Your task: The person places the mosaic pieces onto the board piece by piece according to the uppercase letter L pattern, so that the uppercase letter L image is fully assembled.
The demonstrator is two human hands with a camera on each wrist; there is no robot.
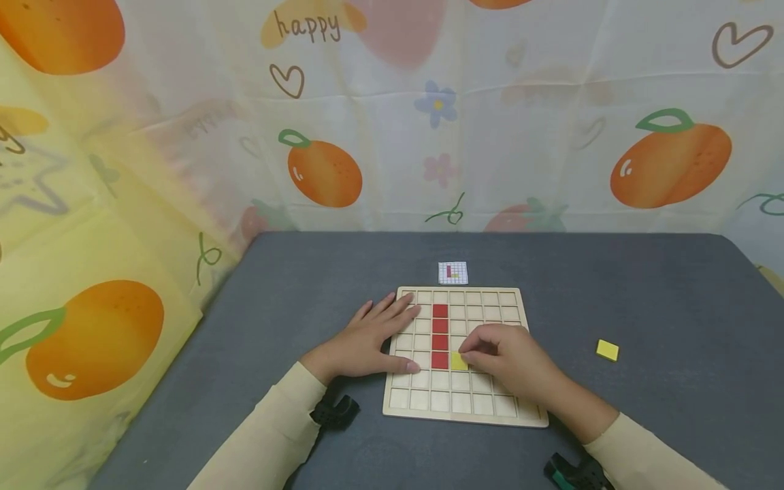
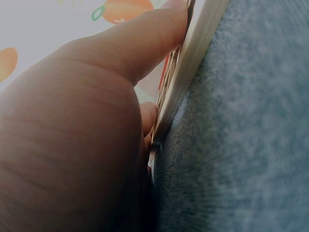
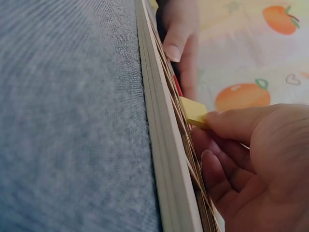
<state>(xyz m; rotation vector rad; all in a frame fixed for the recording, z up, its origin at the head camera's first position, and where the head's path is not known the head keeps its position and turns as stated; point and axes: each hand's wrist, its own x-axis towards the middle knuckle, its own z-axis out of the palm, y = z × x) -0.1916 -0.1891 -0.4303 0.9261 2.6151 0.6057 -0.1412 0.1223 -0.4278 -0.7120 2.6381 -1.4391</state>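
A wooden grid board (image 1: pixel 465 418) lies on the dark table, with a column of several red square tiles (image 1: pixel 439 342) set in its cells. My right hand (image 1: pixel 511 357) pinches a yellow square tile (image 1: pixel 458 362) between thumb and fingertips, just right of the lowest red tile. In the right wrist view that yellow tile (image 3: pixel 193 112) is tilted, one edge at the grid. My left hand (image 1: pixel 367 340) rests with spread fingers on the board's left edge. The left wrist view shows its thumb across the wooden rim (image 2: pixel 193 63).
Another yellow tile (image 1: pixel 608 350) lies on the table to the right of the board. Behind the board is a small card (image 1: pixel 452 273) printed with a grid and coloured squares. A fruit-patterned curtain (image 1: pixel 392 136) hangs behind the table (image 1: pixel 674 286).
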